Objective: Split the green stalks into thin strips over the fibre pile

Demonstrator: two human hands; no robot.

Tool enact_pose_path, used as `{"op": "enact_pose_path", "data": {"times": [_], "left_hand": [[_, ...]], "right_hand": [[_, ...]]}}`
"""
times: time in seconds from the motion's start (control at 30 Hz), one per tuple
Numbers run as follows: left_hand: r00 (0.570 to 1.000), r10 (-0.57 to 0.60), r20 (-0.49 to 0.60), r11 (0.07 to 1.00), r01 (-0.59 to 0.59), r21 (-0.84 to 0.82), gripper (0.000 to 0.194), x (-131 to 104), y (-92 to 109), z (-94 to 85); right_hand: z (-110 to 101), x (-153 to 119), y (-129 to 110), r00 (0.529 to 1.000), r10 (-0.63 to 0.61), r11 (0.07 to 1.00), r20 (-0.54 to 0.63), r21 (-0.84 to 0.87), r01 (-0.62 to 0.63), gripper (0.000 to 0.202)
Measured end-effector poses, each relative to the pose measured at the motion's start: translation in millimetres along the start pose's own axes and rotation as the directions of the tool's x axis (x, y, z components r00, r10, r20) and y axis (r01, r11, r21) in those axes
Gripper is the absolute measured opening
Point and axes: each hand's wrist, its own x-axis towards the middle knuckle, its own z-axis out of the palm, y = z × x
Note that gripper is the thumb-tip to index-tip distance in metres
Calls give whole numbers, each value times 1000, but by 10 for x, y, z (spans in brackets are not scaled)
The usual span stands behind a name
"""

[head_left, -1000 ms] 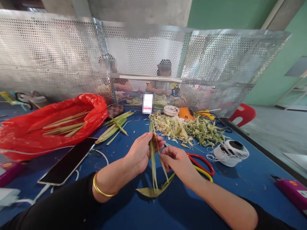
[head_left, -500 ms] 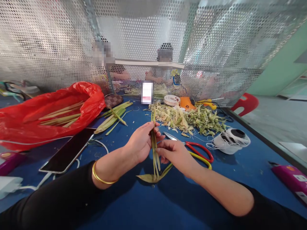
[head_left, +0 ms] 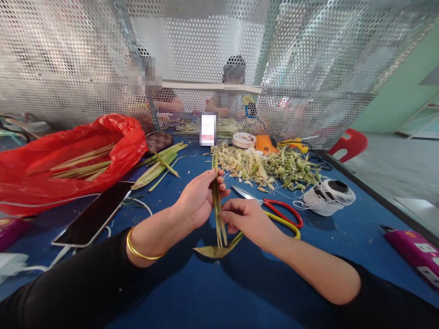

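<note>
Over the middle of the blue table, my left hand [head_left: 199, 198] is closed around the upper part of a bundle of narrow green leaf strips [head_left: 216, 194]. My right hand [head_left: 245, 221] pinches the lower part of the same strips from the right, thumb against fingers. The strips' lower ends spread apart, close above a curved, pointed leaf [head_left: 208, 252] in front of me. Part of that leaf runs up behind my right hand. Scissors with red and yellow handles [head_left: 283, 212] lie just beyond that hand, partly covered by it.
At the left are a red plastic bag [head_left: 120, 137] of long leaves, a dark phone [head_left: 96, 214] with cables, and loose green leaves [head_left: 159, 167]. Trimmings [head_left: 267, 167] and white thread [head_left: 327, 198] lie at the right. A perforated screen [head_left: 199, 50] stands behind, with people beyond.
The whole view has shifted slightly. Both hands keep their grip on the leaf strips, with almost no other movement visible.
</note>
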Motion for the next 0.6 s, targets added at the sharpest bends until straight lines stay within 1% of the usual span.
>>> {"op": "enact_pose_path", "data": {"times": [0.1,0.13,0.2,0.23,0.27,0.3,0.37,0.4,0.43,0.47,0.5,0.53,0.57,0.6], "left_hand": [[1000,-18,22,1000,18,4,19,-3,27,12],[999,-23,27,1000,23,5,20,-3,46,18],[999,-20,30,1000,20,19,22,0,107,26],[999,-16,30,999,15,33,23,5,147,26],[1000,-7,29,999,5,49,22,11,190,24],[1000,2,31,998,-4,64,20,18,235,18],[1000,20,22,997,-21,70,20,34,315,-1],[1000,24,18,998,-25,65,20,41,346,-12],[1000,26,16,998,-27,55,21,45,371,-22],[1000,25,17,999,-25,44,21,47,390,-29],[1000,21,21,999,-21,34,22,47,404,-34],[999,19,29,999,-19,28,22,45,415,-36],[999,21,37,999,-22,23,22,42,425,-36],[999,31,42,999,-32,20,22,38,434,-35]], "right_hand": [[-21,13,-5,999,-31,999,20,-34,32,13],[-52,19,-18,998,-50,995,35,-83,53,13],[-152,25,-68,991,-113,957,71,-260,128,13],[-214,24,-102,983,-149,908,107,-378,179,12],[-279,20,-138,969,-194,831,155,-498,246,9],[-338,13,-171,947,-214,732,241,-602,319,7],[-423,1,-211,900,-149,561,410,-714,419,15],[-444,-1,-213,879,-100,508,466,-736,448,17],[-452,3,-204,865,-62,483,499,-743,463,15],[-450,13,-186,860,-45,482,508,-743,464,12],[-441,29,-164,871,-54,499,488,-742,447,11],[-430,50,-142,894,-87,535,439,-736,414,12],[-420,73,-124,922,-129,602,364,-711,365,12],[-412,96,-114,950,-165,694,265,-653,302,10]]}}
